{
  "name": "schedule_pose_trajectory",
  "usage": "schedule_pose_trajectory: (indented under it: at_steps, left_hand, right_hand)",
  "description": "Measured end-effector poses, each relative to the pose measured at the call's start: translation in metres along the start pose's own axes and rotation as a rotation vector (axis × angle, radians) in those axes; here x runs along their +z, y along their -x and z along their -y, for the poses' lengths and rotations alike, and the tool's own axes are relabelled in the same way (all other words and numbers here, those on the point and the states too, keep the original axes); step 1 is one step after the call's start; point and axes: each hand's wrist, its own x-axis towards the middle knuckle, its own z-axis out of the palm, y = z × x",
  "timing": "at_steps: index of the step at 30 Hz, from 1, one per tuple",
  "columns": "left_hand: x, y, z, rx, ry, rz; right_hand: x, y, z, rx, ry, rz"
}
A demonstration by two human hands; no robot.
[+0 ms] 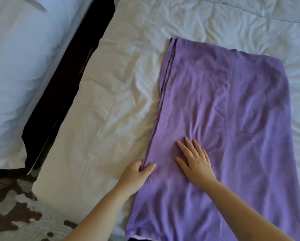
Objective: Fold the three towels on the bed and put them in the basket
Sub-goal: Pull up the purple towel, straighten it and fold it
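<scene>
A purple towel (pixel 224 105) lies spread lengthwise on the white bed (pixel 114 105), folded over on itself with layered edges showing along its left side. My left hand (pixel 137 174) pinches the towel's left edge between thumb and fingers. My right hand (pixel 195 160) presses flat on the towel, fingers straight and spread, just right of the left hand. No other towel and no basket is in view.
A second bed with a white pillow (pixel 20 66) stands at the left, across a dark gap (pixel 62 80). Patterned brown and grey carpet (pixel 11 206) shows at the lower left. The white sheet is wrinkled all around the towel.
</scene>
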Motion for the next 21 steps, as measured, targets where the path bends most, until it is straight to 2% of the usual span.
schedule_pose_trajectory:
  at_steps: [3,6,8,12,17,19,21]
  left_hand:
    - [0.001,0.022,0.015,-0.051,-0.107,0.235]
    - [-0.007,0.037,0.024,-0.108,0.082,0.345]
    - [-0.010,0.048,0.033,-0.076,0.118,0.359]
    - [0.001,0.072,0.061,-0.053,-0.101,0.091]
    - [0.013,0.099,0.095,-0.031,-0.080,-0.270]
    - [0.022,0.107,0.102,-0.039,-0.084,-0.332]
    - [0.033,0.115,0.108,-0.065,-0.022,-0.290]
  right_hand:
    - [0.010,0.028,-0.009,0.017,0.033,-0.008]
    - [0.019,0.053,-0.019,0.009,0.023,-0.030]
    - [0.024,0.069,-0.026,-0.013,0.045,-0.045]
    - [0.034,0.102,-0.039,-0.037,0.114,-0.043]
    - [0.046,0.155,-0.054,-0.047,0.199,-0.050]
    - [0.050,0.178,-0.063,-0.040,0.212,-0.052]
    - [0.051,0.201,-0.077,-0.010,0.207,-0.060]
